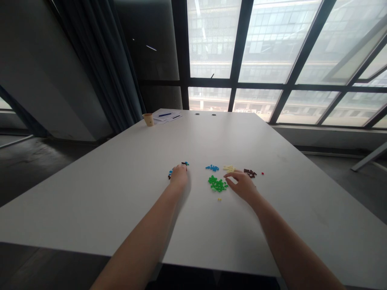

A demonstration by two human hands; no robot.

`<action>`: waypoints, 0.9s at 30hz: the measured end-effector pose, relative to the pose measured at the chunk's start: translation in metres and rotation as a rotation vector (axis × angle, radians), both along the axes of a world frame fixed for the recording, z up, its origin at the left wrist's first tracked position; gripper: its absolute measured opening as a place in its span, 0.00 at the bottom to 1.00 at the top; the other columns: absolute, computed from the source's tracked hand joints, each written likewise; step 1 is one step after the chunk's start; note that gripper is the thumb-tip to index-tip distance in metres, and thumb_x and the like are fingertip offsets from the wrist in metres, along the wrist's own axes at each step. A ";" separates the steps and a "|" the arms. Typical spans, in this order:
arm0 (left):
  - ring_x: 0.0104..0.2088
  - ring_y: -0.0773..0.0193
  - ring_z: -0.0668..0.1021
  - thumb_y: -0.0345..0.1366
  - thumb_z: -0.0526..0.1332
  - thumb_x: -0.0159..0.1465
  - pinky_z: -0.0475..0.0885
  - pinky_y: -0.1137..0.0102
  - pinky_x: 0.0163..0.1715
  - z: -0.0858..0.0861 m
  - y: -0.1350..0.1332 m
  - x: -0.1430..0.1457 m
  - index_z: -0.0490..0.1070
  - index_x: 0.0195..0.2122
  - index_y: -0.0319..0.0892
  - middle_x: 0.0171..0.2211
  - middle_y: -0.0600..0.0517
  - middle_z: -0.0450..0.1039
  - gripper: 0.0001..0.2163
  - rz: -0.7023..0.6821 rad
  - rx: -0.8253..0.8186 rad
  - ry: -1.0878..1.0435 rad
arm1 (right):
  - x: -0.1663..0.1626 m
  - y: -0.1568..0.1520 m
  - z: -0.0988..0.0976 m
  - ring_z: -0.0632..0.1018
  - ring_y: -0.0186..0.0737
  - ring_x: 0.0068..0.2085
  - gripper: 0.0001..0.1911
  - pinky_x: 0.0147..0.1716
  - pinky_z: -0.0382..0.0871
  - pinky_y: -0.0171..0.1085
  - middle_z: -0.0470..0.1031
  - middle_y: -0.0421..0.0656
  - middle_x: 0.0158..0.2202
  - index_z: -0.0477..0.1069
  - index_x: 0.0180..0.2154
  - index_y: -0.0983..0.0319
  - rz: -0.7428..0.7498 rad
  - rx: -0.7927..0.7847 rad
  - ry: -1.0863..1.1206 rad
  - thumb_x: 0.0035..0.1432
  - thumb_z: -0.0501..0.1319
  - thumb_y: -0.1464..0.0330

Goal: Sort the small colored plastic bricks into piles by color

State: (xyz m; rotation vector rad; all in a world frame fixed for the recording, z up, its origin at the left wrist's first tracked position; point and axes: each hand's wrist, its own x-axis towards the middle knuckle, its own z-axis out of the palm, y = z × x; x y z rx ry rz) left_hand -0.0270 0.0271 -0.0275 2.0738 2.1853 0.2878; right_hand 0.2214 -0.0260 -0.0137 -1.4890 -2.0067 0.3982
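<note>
My left hand (179,175) rests on the table over a small mixed group of blue and dark pieces (170,173). More dark, blue and green pieces (185,163) show just past its fingers. Its fingertips are hidden behind the back of the hand. My right hand (242,183) hovers beside a pile of small green toy bricks (217,184), thumb and forefinger apart, nothing visible between them. Cream pieces (229,168) lie just beyond its fingers. Brown pieces (249,173) lie behind it, and blue pieces (212,167) sit behind the green pile.
Yellow pieces (219,199) lie in front of the green pile, and a red piece (262,173) is at the right. Far back on the white table (121,193) stand a paper cup (148,119) and papers (169,117) with a pen (165,114). Windows rise behind.
</note>
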 end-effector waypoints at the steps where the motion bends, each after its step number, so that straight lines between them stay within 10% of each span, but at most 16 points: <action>1: 0.38 0.59 0.71 0.27 0.46 0.60 0.63 0.70 0.36 0.000 0.000 0.000 0.69 0.36 0.38 0.37 0.43 0.70 0.12 -0.002 0.007 0.013 | -0.003 -0.002 -0.001 0.69 0.35 0.29 0.12 0.32 0.62 0.34 0.71 0.42 0.30 0.75 0.35 0.58 0.085 -0.031 -0.028 0.50 0.54 0.70; 14: 0.40 0.58 0.71 0.27 0.48 0.59 0.63 0.67 0.39 0.000 -0.001 0.002 0.69 0.35 0.37 0.38 0.41 0.69 0.11 -0.004 0.055 -0.099 | -0.021 -0.012 -0.006 0.70 0.34 0.31 0.16 0.34 0.61 0.32 0.70 0.40 0.29 0.75 0.37 0.55 0.286 -0.073 -0.176 0.50 0.54 0.74; 18: 0.36 0.62 0.72 0.27 0.52 0.57 0.63 0.70 0.39 0.011 -0.010 0.015 0.68 0.32 0.37 0.34 0.45 0.70 0.06 -0.127 0.041 -0.500 | -0.018 -0.010 -0.002 0.69 0.33 0.28 0.14 0.31 0.61 0.32 0.68 0.41 0.27 0.75 0.37 0.57 0.223 -0.008 -0.089 0.52 0.54 0.73; 23: 0.30 0.70 0.71 0.37 0.62 0.51 0.64 0.73 0.34 0.023 -0.032 0.041 0.66 0.36 0.40 0.30 0.53 0.69 0.12 -0.244 -0.370 -1.362 | -0.016 -0.007 0.000 0.70 0.36 0.32 0.11 0.33 0.63 0.35 0.70 0.43 0.30 0.73 0.37 0.58 0.146 0.172 0.120 0.54 0.55 0.71; 27: 0.29 0.72 0.70 0.41 0.68 0.46 0.64 0.74 0.34 0.024 -0.043 0.052 0.66 0.35 0.40 0.28 0.54 0.68 0.18 -0.298 -0.529 -1.562 | -0.019 -0.010 0.006 0.69 0.37 0.32 0.10 0.34 0.63 0.36 0.68 0.41 0.28 0.73 0.38 0.57 0.150 0.270 0.176 0.55 0.56 0.68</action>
